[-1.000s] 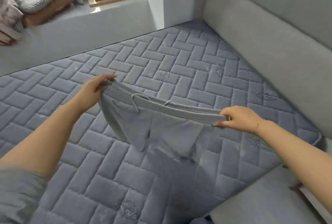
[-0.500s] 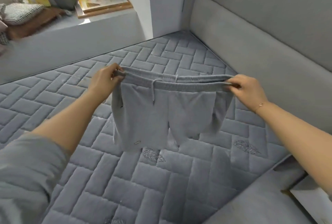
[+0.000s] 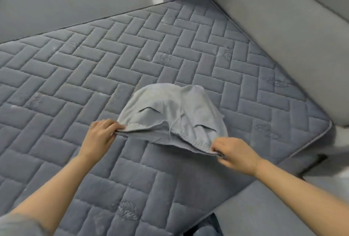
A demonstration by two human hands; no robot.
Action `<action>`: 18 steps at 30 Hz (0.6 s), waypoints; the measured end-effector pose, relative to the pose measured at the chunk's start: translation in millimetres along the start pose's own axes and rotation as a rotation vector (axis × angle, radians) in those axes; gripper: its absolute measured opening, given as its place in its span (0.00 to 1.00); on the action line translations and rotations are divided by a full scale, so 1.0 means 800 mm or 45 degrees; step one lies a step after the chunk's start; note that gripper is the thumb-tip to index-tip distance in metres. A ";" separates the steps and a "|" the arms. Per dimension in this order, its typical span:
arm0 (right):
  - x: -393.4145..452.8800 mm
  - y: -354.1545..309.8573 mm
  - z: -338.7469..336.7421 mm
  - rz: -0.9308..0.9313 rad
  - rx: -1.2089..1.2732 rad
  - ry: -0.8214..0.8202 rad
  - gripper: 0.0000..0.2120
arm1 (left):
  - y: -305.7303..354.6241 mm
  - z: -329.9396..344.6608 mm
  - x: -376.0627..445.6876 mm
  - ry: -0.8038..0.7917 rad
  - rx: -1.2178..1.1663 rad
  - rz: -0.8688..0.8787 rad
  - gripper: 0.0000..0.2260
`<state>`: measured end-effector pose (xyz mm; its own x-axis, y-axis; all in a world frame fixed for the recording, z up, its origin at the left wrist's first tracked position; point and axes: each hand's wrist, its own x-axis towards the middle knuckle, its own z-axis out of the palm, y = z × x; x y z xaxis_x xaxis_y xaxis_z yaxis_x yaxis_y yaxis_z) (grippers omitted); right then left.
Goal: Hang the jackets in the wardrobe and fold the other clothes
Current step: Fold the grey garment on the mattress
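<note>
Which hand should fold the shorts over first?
Probably the left hand. It pinches the waistband end of the grey shorts on the open side of the mattress, with room to swing across toward the right hand, which can hold its end down.

A grey quilted mattress (image 3: 132,61), stitched in a herringbone pattern of padded rectangles with small embroidered leaf motifs, is seen filling most of the frame. A pair of light grey drawstring shorts (image 3: 170,111) is spread on it right of centre, the leg ends lying on the quilting away from the camera and the waistband raised slightly at the near side. The mattress is bordered by a grey padded headboard (image 3: 273,33) on the right and a grey ledge (image 3: 66,7) at the far edge.
</note>
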<state>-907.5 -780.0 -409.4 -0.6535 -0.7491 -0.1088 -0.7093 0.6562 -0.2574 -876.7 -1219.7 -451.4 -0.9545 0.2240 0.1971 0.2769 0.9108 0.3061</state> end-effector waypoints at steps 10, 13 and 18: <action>-0.008 -0.115 0.339 0.157 0.400 -0.731 0.06 | -0.098 0.201 -0.234 -0.351 -0.012 -0.321 0.12; -0.009 -0.131 0.368 0.136 0.448 -0.785 0.08 | -0.119 0.210 -0.263 -0.342 0.036 -0.396 0.10; -0.019 -0.149 0.394 0.198 0.331 -0.823 0.12 | -0.096 0.227 -0.277 -0.509 0.036 -0.612 0.15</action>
<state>-729.8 -875.8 -680.1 -0.3974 -0.6054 -0.6896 -0.4820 0.7772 -0.4046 -706.2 -1276.0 -688.1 -0.9406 -0.1059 -0.3225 -0.1919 0.9495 0.2482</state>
